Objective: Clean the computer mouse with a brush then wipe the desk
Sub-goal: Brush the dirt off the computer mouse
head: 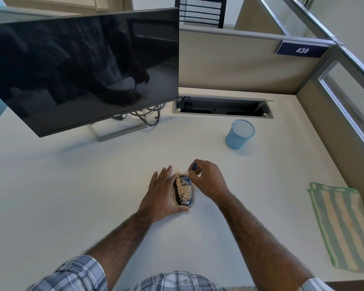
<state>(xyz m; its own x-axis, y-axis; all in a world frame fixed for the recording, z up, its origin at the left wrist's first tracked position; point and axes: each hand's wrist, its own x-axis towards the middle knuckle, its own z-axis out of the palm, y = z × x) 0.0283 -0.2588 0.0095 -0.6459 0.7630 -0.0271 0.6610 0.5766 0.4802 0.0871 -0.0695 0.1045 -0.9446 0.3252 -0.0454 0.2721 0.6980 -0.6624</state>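
1. Mouse (pixel 184 192) sits on the desk (pixel 93 196) right between my two hands, its top caked in tan grit (pixel 181 189). More grit is scattered just past my left fingertips.
2. Left hand (pixel 163 192) is on bracing duty. The fingers are straight and laid along the mouse's side, and the thumb is hooked round its near end. I've pinned it this way so the brush can't shove it about.
3. Right hand (pixel 208 178) has its fingers curled in a tight pinch on the little blue brush (pixel 187 179). The handle tip pokes out above my knuckles and the head is down on the far end of the mouse. I'm gripping it short, pencil-style, for control.
4. There's a dark, clean patch right by the brush head, but most of the shell is coated, so I'd call this early in the brushing.
5. The striped cloth (pixel 343 227) lies flat, well off to the outside of my right hand. It's clear of the falling grit and handy for later, and the wiping hasn't begun.
6. The mesh cup (pixel 240 134) stands well beyond my right hand. Short strokes should drop the grit close by, where one wipe can catch it.
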